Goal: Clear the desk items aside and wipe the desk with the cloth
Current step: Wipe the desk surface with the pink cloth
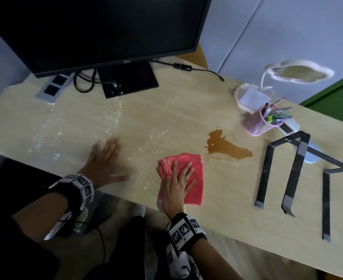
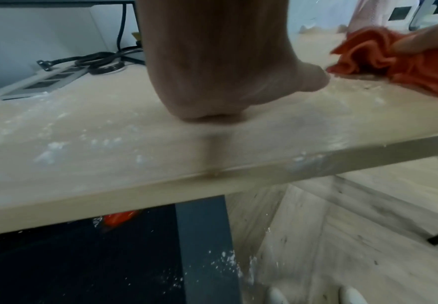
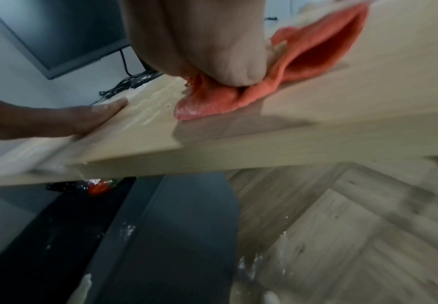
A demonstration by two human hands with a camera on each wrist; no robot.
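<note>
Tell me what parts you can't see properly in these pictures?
- Left hand: its fingers are motion-blurred in the head view; the palm hides them in the left wrist view.
- Monitor: its top is cut off by the head view's edge.
- Pens in the pink cup: too small to count.

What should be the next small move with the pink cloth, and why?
Probably slide the pink cloth forward and to the right, onto the brown spill. The right hand already presses the cloth flat on the desk, the spill lies just beyond its far edge, and the left hand rests flat on the desk.
</note>
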